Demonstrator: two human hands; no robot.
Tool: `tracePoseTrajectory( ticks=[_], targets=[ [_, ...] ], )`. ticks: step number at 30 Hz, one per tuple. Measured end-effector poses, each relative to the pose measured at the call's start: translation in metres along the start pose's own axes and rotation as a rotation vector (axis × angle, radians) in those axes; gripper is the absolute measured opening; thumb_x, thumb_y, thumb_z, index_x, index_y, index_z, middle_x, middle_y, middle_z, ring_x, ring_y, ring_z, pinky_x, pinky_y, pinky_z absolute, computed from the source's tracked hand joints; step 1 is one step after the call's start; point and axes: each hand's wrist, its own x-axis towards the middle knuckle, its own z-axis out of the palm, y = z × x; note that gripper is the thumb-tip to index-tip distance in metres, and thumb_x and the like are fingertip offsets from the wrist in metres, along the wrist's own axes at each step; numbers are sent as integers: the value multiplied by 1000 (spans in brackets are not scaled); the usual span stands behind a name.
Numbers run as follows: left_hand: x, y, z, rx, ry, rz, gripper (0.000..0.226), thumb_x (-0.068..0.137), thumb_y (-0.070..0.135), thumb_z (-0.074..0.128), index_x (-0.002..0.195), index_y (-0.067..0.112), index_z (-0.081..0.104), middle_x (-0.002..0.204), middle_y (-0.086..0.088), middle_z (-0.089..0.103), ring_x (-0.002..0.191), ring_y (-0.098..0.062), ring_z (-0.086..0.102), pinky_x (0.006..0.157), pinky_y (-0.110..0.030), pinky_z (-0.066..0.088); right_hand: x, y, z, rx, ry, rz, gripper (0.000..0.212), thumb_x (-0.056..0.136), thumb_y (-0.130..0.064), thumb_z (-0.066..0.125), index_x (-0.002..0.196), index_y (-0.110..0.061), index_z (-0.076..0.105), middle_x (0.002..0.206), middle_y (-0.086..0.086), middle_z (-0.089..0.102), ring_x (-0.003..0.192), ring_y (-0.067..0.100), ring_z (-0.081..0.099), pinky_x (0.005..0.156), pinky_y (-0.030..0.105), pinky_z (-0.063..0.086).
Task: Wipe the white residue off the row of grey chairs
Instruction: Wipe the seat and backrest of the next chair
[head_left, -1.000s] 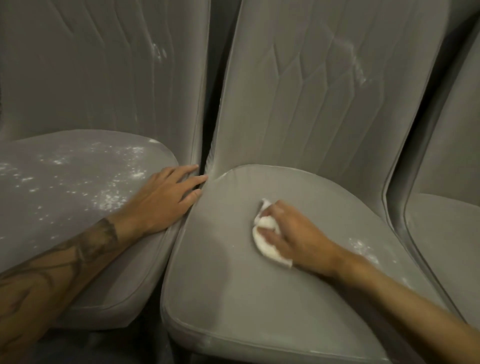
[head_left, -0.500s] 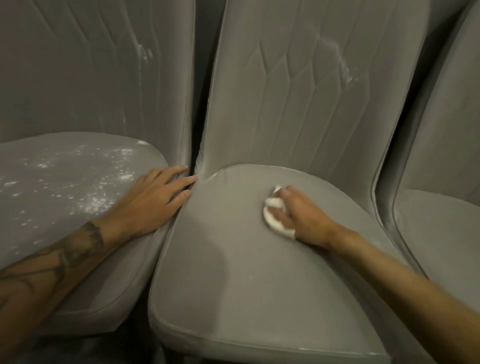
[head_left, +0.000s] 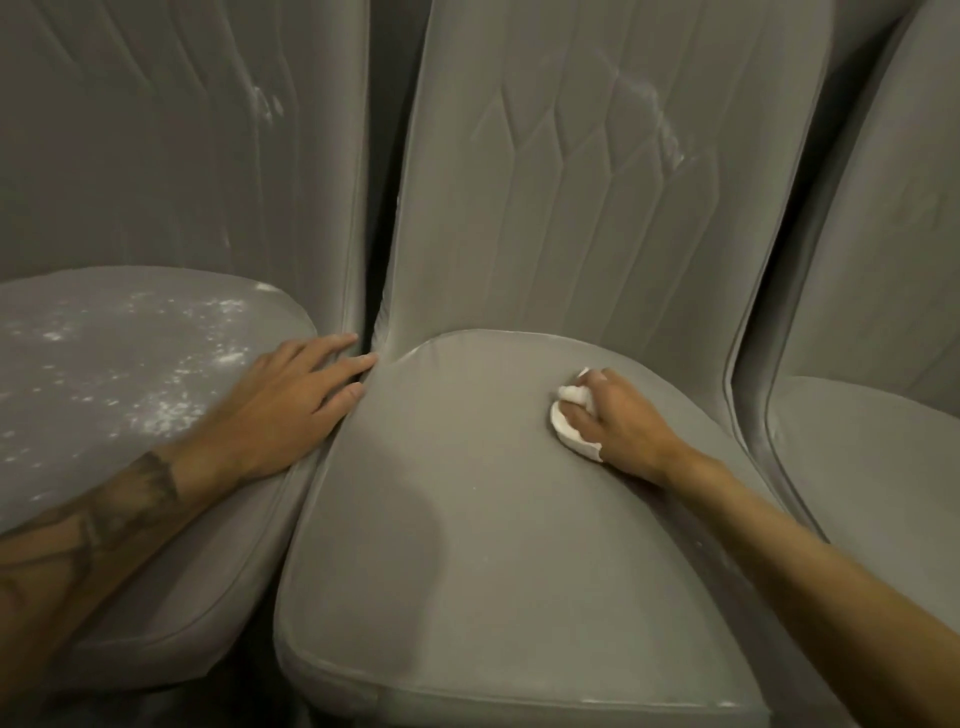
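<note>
Head view, entry: middle grey chair (head_left: 467, 545). White cloth wad (head_left: 566, 436) lies on the seat's rear right part, with our right hand (head_left: 631, 431) pressing it down, grip curled round it. Our left hand (head_left: 291, 405) grips nothing, its fingers flat on the left chair seat (head_left: 182, 597) and its fingertips at the gap.

Risks, in our judgement:
- The loaded wad smears powder back.
- The left forearm (head_left: 104, 525) drags residue (head_left: 171, 410).
- The backrest streaks (head_left: 660, 119) get missed.

Right hand (head_left: 621, 423) gripped white cloth (head_left: 567, 434) on middle grey chair seat (head_left: 493, 519), left hand (head_left: 291, 402) lay flat on left chair seat (head_left: 104, 364) dusted with white residue (head_left: 171, 410), third chair (head_left: 872, 441) at right
</note>
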Motion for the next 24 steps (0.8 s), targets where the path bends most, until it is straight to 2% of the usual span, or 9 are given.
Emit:
tracePoseTrajectory(
  ticks=[3, 7, 9, 11, 14, 16, 20, 22, 24],
  targets=[
    [0, -2, 0, 0, -14, -7, 53, 108, 50, 30, 159, 38, 36, 168, 6, 27, 148, -23, 30, 120, -44, 26, -19, -50, 25, 61, -6, -130, 25, 99, -28, 61, 111, -6, 62, 110, 15, 61, 105, 33, 58, 93, 35, 41],
    [-1, 2, -3, -14, -29, -14, 63, 102, 59, 19, 158, 37, 38, 168, 3, 30, 148, -25, 32, 120, -44, 25, -73, -88, 35, 173, -128, -465, 22, 100, -38, 56, 118, -25, 55, 110, -3, 53, 101, 15, 52, 91, 15, 32],
    [-2, 5, -5, -15, -35, -12, 67, 97, 57, 20, 158, 36, 39, 167, 3, 30, 148, -25, 32, 121, -45, 26, -65, -67, 24, 140, -153, -421, 24, 101, -35, 55, 120, -21, 56, 114, 0, 54, 106, 18, 53, 96, 19, 35],
    [-2, 7, -6, -13, -32, -11, 68, 97, 57, 20, 158, 35, 40, 167, 3, 30, 148, -26, 32, 121, -45, 27, -41, -37, 12, 82, -105, -244, 27, 102, -31, 55, 118, -9, 59, 115, 10, 57, 108, 28, 55, 96, 28, 38],
    [-2, 7, -7, -15, -38, -22, 68, 96, 57, 20, 158, 35, 40, 168, 4, 30, 148, -26, 32, 121, -46, 27, -12, -29, 9, -28, -49, -27, 30, 102, -31, 53, 116, -5, 57, 117, 15, 57, 111, 32, 55, 94, 32, 37],
    [-3, 5, -6, -25, -38, -22, 68, 96, 57, 21, 157, 36, 41, 167, 5, 30, 147, -26, 33, 120, -46, 28, -20, -53, 25, -21, -44, -108, 30, 101, -32, 54, 115, -7, 57, 116, 14, 58, 110, 32, 55, 97, 35, 39],
    [-2, 2, -4, -44, -28, -17, 66, 97, 58, 22, 156, 37, 43, 165, 4, 34, 145, -27, 36, 118, -48, 30, -73, -83, 39, 123, -81, -411, 27, 101, -46, 48, 118, -26, 51, 112, -2, 53, 101, 18, 51, 93, 26, 38],
    [-2, 2, -3, -45, -27, -13, 69, 96, 63, 18, 155, 37, 44, 164, 3, 36, 143, -28, 38, 117, -49, 31, -64, -55, 26, 80, -97, -366, 30, 102, -40, 51, 121, -17, 55, 117, 4, 55, 107, 23, 53, 99, 31, 40],
    [-2, 1, -3, -41, -25, -8, 74, 93, 66, 14, 155, 37, 44, 164, 2, 37, 143, -28, 38, 117, -49, 32, -41, -18, 9, 24, -58, -195, 28, 102, -31, 54, 118, -7, 59, 115, 12, 57, 109, 30, 55, 98, 33, 39]
  ],
)
